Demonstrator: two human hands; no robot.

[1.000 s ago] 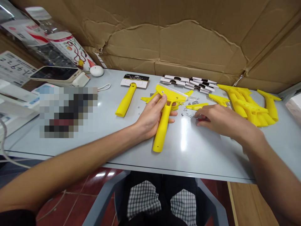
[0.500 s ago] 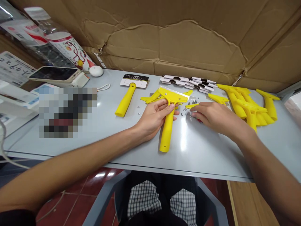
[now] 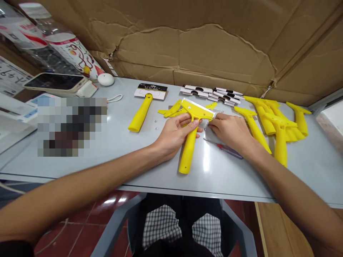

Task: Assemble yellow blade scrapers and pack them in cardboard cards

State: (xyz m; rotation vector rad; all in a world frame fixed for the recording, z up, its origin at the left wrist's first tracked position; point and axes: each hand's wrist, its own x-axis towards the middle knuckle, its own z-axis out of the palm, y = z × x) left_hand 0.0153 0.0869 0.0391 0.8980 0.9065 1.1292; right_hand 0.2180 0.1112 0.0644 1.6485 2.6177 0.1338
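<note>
My left hand is wrapped round the neck of a yellow scraper, its handle pointing toward me. A metal blade runs along the head of this scraper, with screw heads showing in the yellow plastic. At the head's right end is my right hand, fingers pinched together among small loose screws; what the fingertips hold is hidden. A screwdriver with a red and dark handle lies on the table just below my right hand. Loose yellow head pieces lie behind the scraper.
Several yellow scraper handles lie at the right. A yellow handle with a packaging card is at the left. Folded cards line the cardboard wall. A phone and bottles stand far left.
The screwdriver that was under my right hand now lies uncovered on the table. My right hand has moved in to the screws beside the scraper head. My left hand keeps its grip.
</note>
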